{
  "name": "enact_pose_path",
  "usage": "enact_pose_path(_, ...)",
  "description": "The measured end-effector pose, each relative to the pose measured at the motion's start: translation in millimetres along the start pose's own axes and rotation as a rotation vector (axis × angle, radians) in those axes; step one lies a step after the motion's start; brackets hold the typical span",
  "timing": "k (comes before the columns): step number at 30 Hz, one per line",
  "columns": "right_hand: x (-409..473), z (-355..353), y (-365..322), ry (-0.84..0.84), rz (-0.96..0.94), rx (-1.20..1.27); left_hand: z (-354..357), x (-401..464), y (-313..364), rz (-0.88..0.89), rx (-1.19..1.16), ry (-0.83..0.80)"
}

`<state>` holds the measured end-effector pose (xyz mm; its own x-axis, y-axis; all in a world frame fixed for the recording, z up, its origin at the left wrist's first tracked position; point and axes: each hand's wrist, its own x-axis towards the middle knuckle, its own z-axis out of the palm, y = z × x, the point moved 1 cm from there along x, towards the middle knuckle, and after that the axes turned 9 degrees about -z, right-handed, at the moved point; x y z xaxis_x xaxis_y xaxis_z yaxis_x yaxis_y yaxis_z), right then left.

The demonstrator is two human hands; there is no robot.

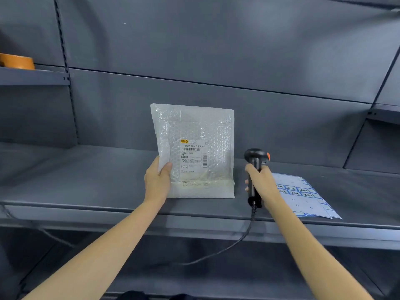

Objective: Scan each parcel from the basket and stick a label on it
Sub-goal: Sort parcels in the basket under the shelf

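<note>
A clear bubble-wrap parcel [194,131] stands upright over the grey shelf [86,176], its printed shipping slip [193,155] with barcodes facing me. My left hand [157,178] grips the parcel's lower left edge, thumb on the front. My right hand [260,182] holds a black handheld scanner [255,161] with an orange trigger by its handle, just right of the parcel, head upright. Its cable [233,243] hangs down below the shelf. Sheets of blue-bordered labels [307,202] lie flat on the shelf right of the scanner.
An orange tape roll [17,61] sits on a higher shelf at the far left. Grey back panels [216,50] close off the shelf behind the parcel. A lower shelf level lies in shadow beneath my arms. The basket is out of view.
</note>
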<state>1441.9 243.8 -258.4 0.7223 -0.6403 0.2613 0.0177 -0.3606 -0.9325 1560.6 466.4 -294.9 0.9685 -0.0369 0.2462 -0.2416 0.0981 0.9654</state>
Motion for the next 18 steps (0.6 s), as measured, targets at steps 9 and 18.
enact_pose_path(9,34,11,40,-0.046,-0.092,-0.632,0,0,1,0.012,-0.009,-0.017)
enact_pose_path(18,41,17,50,-0.063,-0.126,-0.843,-12,14,22,-0.243,0.297,-0.198)
